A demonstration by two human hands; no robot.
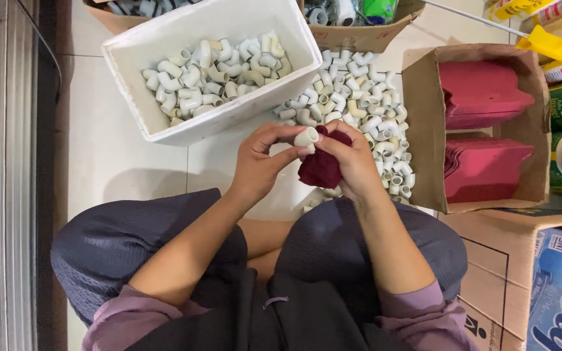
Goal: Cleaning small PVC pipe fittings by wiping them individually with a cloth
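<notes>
Hands meet at centre, above the knees: left hand (261, 159) pinches a white elbow fitting (306, 138) by its end, leaving its surface exposed; right hand (352, 159) closes a dark red cloth (320, 168) against it. Loose fittings (359, 97) lie far right, white bin (164, 39) far left.

The elbow fitting (306, 137) looks like smooth, matt off-white plastic, and the rag (321, 168) against it is soft maroon cloth. The tub (164, 39) is white, matt foam-like plastic; the box (424, 130) is plain brown cardboard on a glossy tiled floor (118, 156).
</notes>
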